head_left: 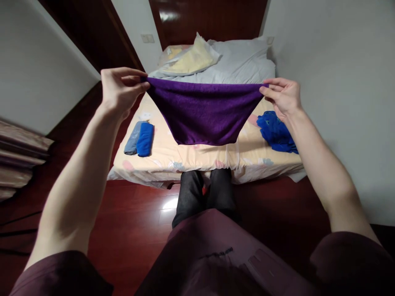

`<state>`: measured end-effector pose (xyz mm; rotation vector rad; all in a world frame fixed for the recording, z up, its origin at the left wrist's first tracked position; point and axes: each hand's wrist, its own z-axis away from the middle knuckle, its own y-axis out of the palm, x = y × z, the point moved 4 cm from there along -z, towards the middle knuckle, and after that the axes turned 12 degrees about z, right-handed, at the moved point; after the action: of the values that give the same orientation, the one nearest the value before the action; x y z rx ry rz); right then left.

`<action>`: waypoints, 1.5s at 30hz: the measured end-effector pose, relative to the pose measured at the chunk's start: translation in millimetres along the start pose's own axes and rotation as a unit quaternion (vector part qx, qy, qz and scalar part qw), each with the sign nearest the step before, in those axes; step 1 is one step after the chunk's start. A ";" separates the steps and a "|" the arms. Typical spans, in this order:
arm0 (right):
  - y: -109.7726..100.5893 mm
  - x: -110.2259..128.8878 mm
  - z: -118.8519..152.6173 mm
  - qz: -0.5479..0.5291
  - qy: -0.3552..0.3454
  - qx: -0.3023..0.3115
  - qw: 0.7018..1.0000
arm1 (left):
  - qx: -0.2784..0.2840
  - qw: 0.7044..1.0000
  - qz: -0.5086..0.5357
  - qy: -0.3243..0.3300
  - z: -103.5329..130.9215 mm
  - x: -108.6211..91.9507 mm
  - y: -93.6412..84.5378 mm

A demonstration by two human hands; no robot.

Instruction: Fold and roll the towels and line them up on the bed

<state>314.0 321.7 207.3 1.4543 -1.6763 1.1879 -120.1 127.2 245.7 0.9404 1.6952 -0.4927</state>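
Observation:
A purple towel hangs stretched wide in the air above the bed, its lower edge drooping toward me. My left hand pinches its upper left corner between thumb and fingers. At the upper right corner, my right hand grips the cloth the same way. Beyond and below the left hand, a rolled or folded blue towel lies on the bed against a grey one. A crumpled heap of blue cloth lies below the right hand, partly hidden by my forearm.
The bed has a pale patterned sheet. At its far end lie a grey quilt or pillow and a yellow pillow before a dark wooden headboard. A wall borders the right side. Striped fabric hangs at left.

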 end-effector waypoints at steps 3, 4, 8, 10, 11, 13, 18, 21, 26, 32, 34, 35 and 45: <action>-8.0 2.0 12.2 -0.028 0.021 0.008 0.999 | -0.003 0.999 0.032 0.001 11.6 -4.0 -2.7; -10.6 2.6 14.9 -0.034 0.023 0.008 0.999 | -0.001 0.999 0.040 0.005 13.7 -5.1 -3.3; -18.2 3.3 19.4 -0.044 0.013 0.009 0.999 | 0.007 0.997 0.078 0.024 15.7 -8.8 -2.0; -20.0 2.3 20.2 -0.048 0.006 0.018 0.999 | 0.007 0.995 0.100 0.026 15.9 -10.7 -0.2; -20.9 1.5 21.0 -0.048 0.005 0.023 0.999 | 0.005 0.994 0.107 0.018 16.4 -11.3 0.3; -23.1 -0.3 24.6 -0.046 0.008 0.031 0.998 | 0.003 0.994 0.106 -0.004 18.6 -12.8 -0.2; -32.7 1.3 46.6 -0.043 0.032 0.049 0.997 | 0.022 0.997 0.070 -0.012 32.2 -19.1 -8.6; -38.3 6.2 61.6 -0.028 0.061 0.044 0.997 | 0.025 0.999 0.031 -0.033 42.8 -18.0 -14.8; -36.3 1.8 66.4 -0.011 0.104 0.055 0.993 | 0.008 0.994 0.043 -0.102 42.9 3.2 -25.9; 0.2 -59.1 20.1 -0.024 0.123 0.108 0.986 | 0.046 0.989 -0.077 -0.115 -2.7 72.6 -27.6; 25.6 -84.0 -2.5 -0.032 0.142 0.117 0.982 | 0.033 0.987 -0.099 -0.123 -27.1 108.0 -25.0; 39.5 -95.0 -13.6 -0.033 0.160 0.110 0.980 | 0.032 0.987 -0.104 -0.114 -40.9 125.2 -22.7; 113.6 -128.4 -62.2 0.005 0.053 -0.025 0.998 | 0.107 0.976 -0.137 0.134 -131.9 184.8 -34.1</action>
<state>223.6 431.3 92.9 1.3315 -1.6316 1.1972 -246.0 265.0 112.1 0.9627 2.0630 -0.7714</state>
